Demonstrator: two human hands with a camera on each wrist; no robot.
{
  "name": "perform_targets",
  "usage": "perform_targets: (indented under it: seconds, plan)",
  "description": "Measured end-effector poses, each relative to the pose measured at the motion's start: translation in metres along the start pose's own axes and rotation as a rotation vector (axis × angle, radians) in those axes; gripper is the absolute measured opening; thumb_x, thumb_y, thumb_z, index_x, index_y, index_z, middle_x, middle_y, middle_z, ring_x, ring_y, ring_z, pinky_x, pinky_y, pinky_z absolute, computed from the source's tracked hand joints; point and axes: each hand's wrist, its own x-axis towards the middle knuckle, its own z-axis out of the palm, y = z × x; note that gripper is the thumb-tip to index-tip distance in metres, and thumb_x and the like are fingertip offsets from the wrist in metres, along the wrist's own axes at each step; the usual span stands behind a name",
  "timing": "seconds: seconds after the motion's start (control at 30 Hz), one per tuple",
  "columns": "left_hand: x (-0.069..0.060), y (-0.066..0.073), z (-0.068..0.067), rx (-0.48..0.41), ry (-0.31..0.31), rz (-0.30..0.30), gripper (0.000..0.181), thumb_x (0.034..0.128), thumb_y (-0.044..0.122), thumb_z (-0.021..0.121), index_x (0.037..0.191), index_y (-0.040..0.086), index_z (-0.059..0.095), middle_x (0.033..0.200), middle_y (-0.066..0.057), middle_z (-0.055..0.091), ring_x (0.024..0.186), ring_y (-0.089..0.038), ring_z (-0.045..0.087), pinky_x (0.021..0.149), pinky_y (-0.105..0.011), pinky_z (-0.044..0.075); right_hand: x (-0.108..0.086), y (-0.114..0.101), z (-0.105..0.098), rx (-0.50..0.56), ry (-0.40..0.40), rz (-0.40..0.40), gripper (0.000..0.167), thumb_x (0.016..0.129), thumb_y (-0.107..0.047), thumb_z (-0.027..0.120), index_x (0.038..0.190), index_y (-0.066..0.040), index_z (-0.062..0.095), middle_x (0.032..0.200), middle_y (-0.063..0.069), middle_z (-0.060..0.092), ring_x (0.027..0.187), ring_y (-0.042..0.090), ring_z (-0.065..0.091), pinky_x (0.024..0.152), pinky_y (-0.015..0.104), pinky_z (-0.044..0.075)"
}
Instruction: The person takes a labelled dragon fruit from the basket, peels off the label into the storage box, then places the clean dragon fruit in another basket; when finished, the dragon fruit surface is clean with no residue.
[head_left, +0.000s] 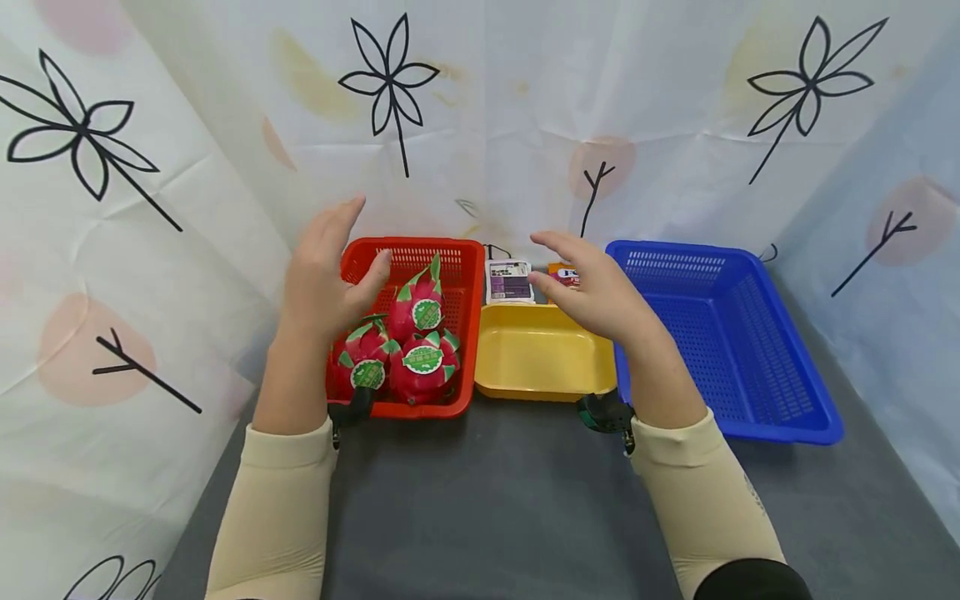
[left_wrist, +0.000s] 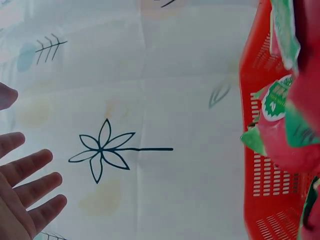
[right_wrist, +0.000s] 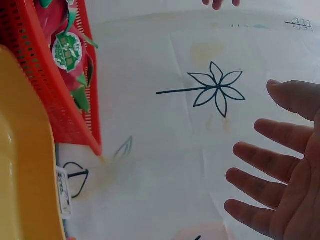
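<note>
Holding nothing, fingers loosely spread, the left hand (head_left: 321, 275) is raised by the red basket (head_left: 477, 325), right hand (head_left: 596, 287) by the yellow tray (head_left: 547, 354). Dragon fruits (head_left: 422, 367) lie in the red basket. Seemingly poised before grasping; picking one would call for lowering a hand.

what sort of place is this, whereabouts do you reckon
Probably a small staged tabletop booth: patterned sheets screen the back and both sides of a grey table, where a red basket holds dragon fruit.
</note>
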Motion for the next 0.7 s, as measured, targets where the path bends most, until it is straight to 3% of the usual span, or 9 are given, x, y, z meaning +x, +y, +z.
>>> perform_targets:
  seconds: [0.23, 0.47, 0.7]
  plan:
    - [-0.028, 0.006, 0.001, -0.058, 0.018, -0.065, 0.065, 0.0903, 0.027, 0.069, 0.149, 0.005, 0.052, 0.147, -0.014, 0.055, 0.134, -0.031, 0.05, 0.106, -0.056, 0.046, -0.006, 0.002, 0.026, 0.073, -0.01, -0.032, 0.054, 0.103, -0.03, 0.063, 0.152, -0.012, 0.05, 0.154, 0.008, 0.048, 0.143, 0.028, 0.042, 0.115, 0.054, 0.035]
    - [-0.052, 0.006, 0.001, -0.107, 0.071, -0.116, 0.065, 0.0865, 0.022, 0.072, 0.147, 0.008, 0.055, 0.142, -0.009, 0.059, 0.126, -0.026, 0.056, 0.089, -0.058, 0.056, -0.006, 0.002, 0.056, 0.171, -0.044, -0.035, 0.049, 0.101, -0.025, 0.066, 0.148, -0.014, 0.055, 0.149, 0.006, 0.053, 0.134, 0.028, 0.052, 0.109, 0.056, 0.042]
    - [-0.073, 0.011, 0.007, -0.156, 0.068, -0.17, 0.066, 0.0852, 0.016, 0.074, 0.147, 0.007, 0.055, 0.145, -0.01, 0.058, 0.129, -0.026, 0.054, 0.093, -0.059, 0.054, 0.004, 0.006, 0.091, 0.233, -0.112, -0.056, 0.046, 0.099, -0.023, 0.068, 0.143, -0.014, 0.06, 0.14, 0.006, 0.06, 0.124, 0.025, 0.059, 0.101, 0.051, 0.051]
